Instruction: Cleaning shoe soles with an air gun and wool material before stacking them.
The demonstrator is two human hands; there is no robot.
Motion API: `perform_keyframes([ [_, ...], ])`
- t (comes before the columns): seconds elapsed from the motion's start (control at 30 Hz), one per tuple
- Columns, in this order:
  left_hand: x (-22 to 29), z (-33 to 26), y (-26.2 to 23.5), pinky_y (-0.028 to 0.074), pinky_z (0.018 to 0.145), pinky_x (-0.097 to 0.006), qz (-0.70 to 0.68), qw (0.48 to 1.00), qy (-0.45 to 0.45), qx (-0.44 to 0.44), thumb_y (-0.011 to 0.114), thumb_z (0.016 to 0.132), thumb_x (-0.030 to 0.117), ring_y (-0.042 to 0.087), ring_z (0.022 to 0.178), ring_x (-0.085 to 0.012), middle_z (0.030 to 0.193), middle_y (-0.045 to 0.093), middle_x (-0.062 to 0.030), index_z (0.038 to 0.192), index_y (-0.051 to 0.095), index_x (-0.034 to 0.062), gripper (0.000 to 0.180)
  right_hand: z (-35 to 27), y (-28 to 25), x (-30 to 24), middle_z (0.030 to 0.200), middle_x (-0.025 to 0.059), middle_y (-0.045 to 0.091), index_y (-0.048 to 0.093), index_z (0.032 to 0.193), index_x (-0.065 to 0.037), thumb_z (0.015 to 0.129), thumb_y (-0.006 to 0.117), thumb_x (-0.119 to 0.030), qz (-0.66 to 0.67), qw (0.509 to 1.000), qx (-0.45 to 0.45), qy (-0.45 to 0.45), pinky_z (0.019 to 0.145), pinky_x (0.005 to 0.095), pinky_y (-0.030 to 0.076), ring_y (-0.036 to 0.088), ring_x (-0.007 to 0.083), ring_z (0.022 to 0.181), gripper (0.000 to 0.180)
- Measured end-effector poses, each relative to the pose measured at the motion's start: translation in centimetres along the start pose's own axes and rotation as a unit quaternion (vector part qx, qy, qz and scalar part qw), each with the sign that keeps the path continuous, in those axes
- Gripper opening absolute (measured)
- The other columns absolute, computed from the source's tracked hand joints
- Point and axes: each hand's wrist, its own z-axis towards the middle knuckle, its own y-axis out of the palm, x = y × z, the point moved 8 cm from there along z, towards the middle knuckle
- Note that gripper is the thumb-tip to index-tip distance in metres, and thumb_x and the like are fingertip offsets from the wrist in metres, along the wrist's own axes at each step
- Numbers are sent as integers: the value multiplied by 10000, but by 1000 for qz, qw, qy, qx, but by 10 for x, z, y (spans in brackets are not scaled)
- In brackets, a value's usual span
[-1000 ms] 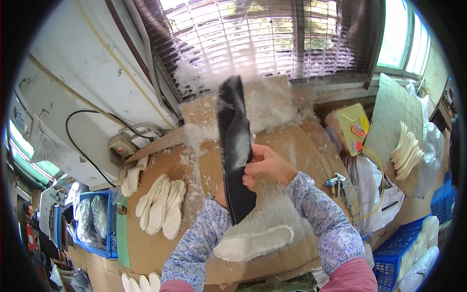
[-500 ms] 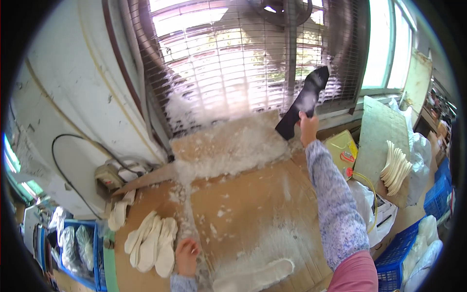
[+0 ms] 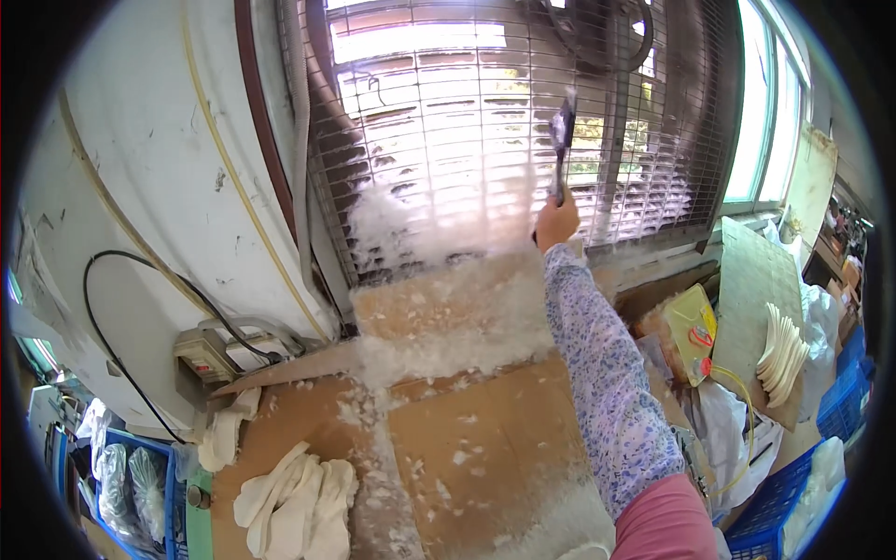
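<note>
My right hand [image 3: 557, 221] is stretched far forward, closed round the lower end of a flat black piece [image 3: 562, 135] with a curved outline. White fluff clings to this piece, which is turned nearly edge-on in front of a wire mesh guard [image 3: 448, 131] over a fan. A few cream insole-shaped pieces [image 3: 299, 509] lie piled on the brown cardboard [image 3: 495, 439] at the lower left. Beside the wall are more such pieces [image 3: 227, 434]. At the bottom edge, the tip of a white piece [image 3: 586, 553] just shows. My left hand is out of view.
White fluff [image 3: 448, 341] coats the cardboard and mesh. Left are a wall with a black cable [image 3: 93, 280] and a blue crate [image 3: 173, 495]. A yellow container [image 3: 689, 327], a board with stacked cream pieces [image 3: 782, 359] and a blue basket [image 3: 765, 504] stand right.
My right hand has swung left and forward, turning the black piece from broadside to nearly edge-on. My left hand has left the view at the bottom. The whole view has shifted.
</note>
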Motion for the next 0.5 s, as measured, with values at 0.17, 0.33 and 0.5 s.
perform_keyframes([
  [0.17,-6,5,20,458,885,-366,7,998,-2,-60,560,940,159,571,928,-195,995,601,-82,1033,562,72,127,-68,38,-58,1059,173,648,602,1209,-61,806,535,17,79,989,-73,-106,844,394,476,616,341,958,416],
  [0.33,-8,-7,16,470,874,-339,-77,995,-64,22,560,942,165,573,913,-177,1013,601,-64,1073,572,64,166,-162,75,-134,1052,143,644,626,1173,-111,737,546,73,145,966,-161,-139,823,391,484,608,332,965,480],
  [0.5,-7,-11,2,479,838,-328,-5,1000,-17,12,544,947,152,575,913,-161,990,613,-61,1072,580,70,154,-190,80,-166,1067,125,640,622,1172,-135,753,547,58,145,939,-236,-204,810,379,487,613,333,929,468],
])
